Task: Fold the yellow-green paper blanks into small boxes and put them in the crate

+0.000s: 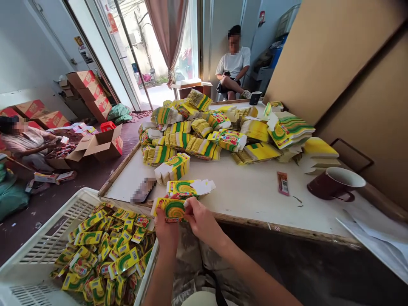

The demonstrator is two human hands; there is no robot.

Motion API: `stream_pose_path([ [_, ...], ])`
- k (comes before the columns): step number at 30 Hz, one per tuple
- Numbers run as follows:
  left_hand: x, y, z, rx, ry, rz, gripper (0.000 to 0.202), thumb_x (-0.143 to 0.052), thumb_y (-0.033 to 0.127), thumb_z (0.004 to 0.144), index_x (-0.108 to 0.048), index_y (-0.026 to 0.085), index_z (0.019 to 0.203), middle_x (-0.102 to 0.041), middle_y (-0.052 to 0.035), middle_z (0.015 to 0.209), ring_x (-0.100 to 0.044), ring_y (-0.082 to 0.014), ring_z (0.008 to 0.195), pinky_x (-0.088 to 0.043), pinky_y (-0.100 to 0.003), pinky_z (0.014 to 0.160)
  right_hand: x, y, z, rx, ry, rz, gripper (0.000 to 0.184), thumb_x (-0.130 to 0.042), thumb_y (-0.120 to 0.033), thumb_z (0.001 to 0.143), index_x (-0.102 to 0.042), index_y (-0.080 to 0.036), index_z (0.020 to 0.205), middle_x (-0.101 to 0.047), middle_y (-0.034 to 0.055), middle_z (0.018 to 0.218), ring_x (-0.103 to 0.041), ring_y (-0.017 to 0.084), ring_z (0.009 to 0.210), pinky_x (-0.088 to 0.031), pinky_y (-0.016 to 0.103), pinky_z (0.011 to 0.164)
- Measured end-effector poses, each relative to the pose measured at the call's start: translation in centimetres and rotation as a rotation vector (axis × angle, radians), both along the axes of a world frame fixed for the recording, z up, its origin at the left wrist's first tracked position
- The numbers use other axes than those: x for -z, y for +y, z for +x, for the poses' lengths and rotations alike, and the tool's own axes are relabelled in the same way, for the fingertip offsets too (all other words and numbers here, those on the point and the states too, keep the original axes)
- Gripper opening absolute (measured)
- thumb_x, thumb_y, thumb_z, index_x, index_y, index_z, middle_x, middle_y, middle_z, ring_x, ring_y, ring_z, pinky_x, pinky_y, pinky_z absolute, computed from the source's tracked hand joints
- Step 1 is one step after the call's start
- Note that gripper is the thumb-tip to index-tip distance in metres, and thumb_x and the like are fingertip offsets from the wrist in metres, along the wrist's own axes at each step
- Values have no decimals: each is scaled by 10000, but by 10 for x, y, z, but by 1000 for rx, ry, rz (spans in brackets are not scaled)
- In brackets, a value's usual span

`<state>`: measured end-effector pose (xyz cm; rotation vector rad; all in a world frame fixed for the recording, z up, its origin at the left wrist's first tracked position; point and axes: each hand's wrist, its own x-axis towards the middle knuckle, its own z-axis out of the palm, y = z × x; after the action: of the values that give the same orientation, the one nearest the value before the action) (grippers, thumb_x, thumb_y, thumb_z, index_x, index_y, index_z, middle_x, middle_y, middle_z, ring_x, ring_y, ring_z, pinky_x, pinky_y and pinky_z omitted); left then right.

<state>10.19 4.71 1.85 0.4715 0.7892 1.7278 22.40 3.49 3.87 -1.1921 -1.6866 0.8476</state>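
Just past the table's front edge, a small yellow and green printed carton is held between both hands. My left hand grips its left side, thumb on the front. At its right end, my right hand has its fingers pinched on the edge. Right behind it on the table lies another carton with pale flaps sticking out to the right. A short stack of flat cartons sits beyond that. Below and left of my hands, a white plastic crate holds many folded cartons.
Bundles of flat cartons cover the table's far half. On the white tabletop are a phone, a small red packet and a dark mug. Large cardboard leans at right. Two people sit farther off; open boxes stand left.
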Motion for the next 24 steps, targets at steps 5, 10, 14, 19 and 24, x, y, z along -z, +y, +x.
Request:
stream_pose_path([
  [5, -1, -1, 14, -138, 116, 16, 523, -740, 600, 745, -738, 163, 1033, -778, -112, 985, -741, -260, 920, -588, -366, 829, 10, -1, 1, 40, 277, -100, 210, -552, -98, 798, -439, -242, 902, -571, -21, 785, -591, 169, 713, -475, 283, 655],
  [10, 1, -4, 18, -190, 222, 14, 501, -700, 562, 788, -724, 167, 1093, -778, -106, 993, -744, -251, 918, -589, -347, 812, 16, -6, -3, 26, 462, -227, 237, -629, -197, 791, -453, -242, 943, -636, -6, 841, -648, 172, 759, -527, 302, 694],
  [14, -2, -6, 17, -178, 195, -25, 511, -670, 574, 806, -719, 150, 1088, -779, -114, 948, -748, -252, 871, -588, -365, 793, 23, -14, -9, 60, 494, -244, 271, -650, -238, 795, -452, -245, 980, -658, -8, 815, -659, 174, 736, -536, 308, 690],
  [19, -5, -13, 13, -20, -13, -29, 580, -754, 639, 694, -725, 171, 1035, -771, -111, 991, -730, -261, 938, -568, -383, 873, 35, -18, -19, 50, 509, -260, 371, -702, -340, 813, -436, -248, 1054, -662, -12, 778, -662, 186, 706, -544, 307, 656],
  [24, -6, -18, 9, 152, -68, -23, 553, -724, 644, 715, -705, 158, 977, -724, -94, 906, -691, -248, 926, -536, -388, 913, 40, -20, -24, 30, 501, -259, 425, -707, -384, 831, -441, -248, 1134, -678, 8, 811, -664, 188, 726, -558, 312, 684],
])
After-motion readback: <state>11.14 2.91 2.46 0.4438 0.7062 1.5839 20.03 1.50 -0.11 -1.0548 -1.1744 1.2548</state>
